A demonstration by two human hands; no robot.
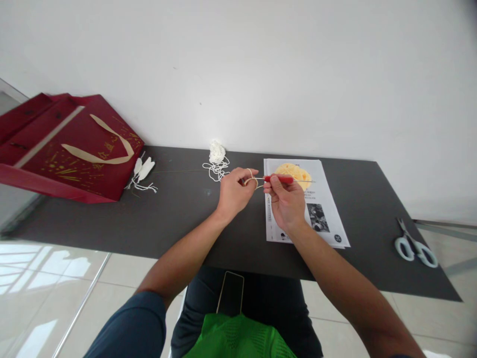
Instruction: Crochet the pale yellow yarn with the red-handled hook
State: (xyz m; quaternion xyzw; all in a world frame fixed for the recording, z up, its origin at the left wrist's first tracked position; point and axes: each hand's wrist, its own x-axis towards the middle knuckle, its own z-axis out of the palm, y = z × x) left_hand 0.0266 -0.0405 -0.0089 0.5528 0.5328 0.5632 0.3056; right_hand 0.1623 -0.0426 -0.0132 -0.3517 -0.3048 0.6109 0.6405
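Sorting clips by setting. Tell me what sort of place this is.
Likely a plain indoor craft spot: a dark table against a bare white wall, with a red-handled crochet hook, white yarn, a printed pattern sheet and scissors.

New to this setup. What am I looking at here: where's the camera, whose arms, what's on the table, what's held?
There is no machine here: the arms belong to a person, and the single picture comes from a camera worn on their head, looking forward and down.

The right hand pinches a red-handled crochet hook. The left hand has a loop of pale yarn wound around its fingers, and the hook's thin metal end reaches to that loop.

On the dark table lie a printed instruction sheet under the right hand, a small heap of white yarn near the wall, scissors at the far right, and a red gift bag on its side at the left, with small white bundles beside it. A phone rests on the person's lap.
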